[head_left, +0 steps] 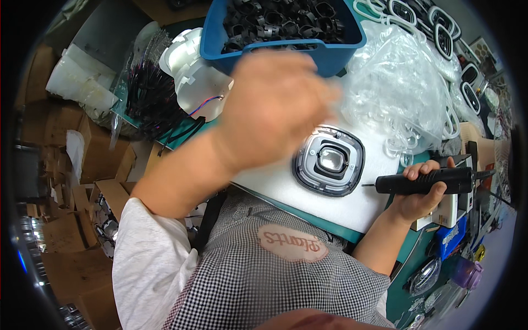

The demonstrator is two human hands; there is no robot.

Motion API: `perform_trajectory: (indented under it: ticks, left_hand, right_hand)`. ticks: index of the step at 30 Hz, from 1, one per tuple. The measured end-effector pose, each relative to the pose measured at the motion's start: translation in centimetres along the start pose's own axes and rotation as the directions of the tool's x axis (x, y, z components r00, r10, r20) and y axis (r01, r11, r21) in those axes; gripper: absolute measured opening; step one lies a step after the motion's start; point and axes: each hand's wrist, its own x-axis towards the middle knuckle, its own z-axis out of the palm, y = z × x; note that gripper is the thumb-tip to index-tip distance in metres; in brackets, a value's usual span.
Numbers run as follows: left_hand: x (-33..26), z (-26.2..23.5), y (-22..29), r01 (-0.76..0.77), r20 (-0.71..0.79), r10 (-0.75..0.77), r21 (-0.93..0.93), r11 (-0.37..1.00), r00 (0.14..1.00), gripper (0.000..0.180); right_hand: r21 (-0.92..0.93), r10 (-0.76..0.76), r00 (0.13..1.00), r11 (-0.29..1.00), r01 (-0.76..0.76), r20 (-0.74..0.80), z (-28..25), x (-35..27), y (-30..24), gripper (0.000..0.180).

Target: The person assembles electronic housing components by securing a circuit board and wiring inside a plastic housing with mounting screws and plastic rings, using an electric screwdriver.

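In my right hand (413, 206) is a black electric screwdriver (393, 185), its thin bit pointing left. The fingers wrap round the tool's body. To the left of the bit, and apart from it, a rounded-square grey and black housing (324, 180) with a clear lens in the middle lies on a white foam sheet (363, 212). My left hand (269, 113) is raised above the work area, overlapping the housing's upper left edge in view. Motion smears its fingers, and whether it holds anything cannot be made out.
At the far side stands a blue bin (211, 33) of black plastic parts. Right of it sits a clear plastic bag (390, 82), with black-and-white frames (443, 39) beyond. White round shells (201, 82) and dark wires (151, 82) lie left. A small blue tray (452, 237) is at right.
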Motion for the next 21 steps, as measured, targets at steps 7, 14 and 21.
perform_trajectory:
  ticks: [7, 14, 21]
  left_hand:
    - [6.7, -0.3, -13.8, 0.181, 0.351, -0.382, 0.488, 0.854, 0.855, 0.020]
    - [7.4, 7.0, -18.9, 0.401, 0.658, -0.521, 0.341, 0.850, 0.544, 0.038]
    - [7.0, 8.3, -18.3, 0.582, 0.676, -0.574, 0.259, 0.771, 0.461, 0.035]
  right_hand:
    - [-0.017, -0.010, 1.000, 1.000, 0.010, -0.019, 0.4, 0.4, 0.3, 0.069]
    - [-0.025, -0.011, 1.000, 1.000, 0.010, -0.006, -0.1, 0.2, 0.3, 0.071]
    - [-0.031, -0.011, 0.999, 0.999, 0.010, -0.051, 0.5, -0.2, -0.1, 0.077]
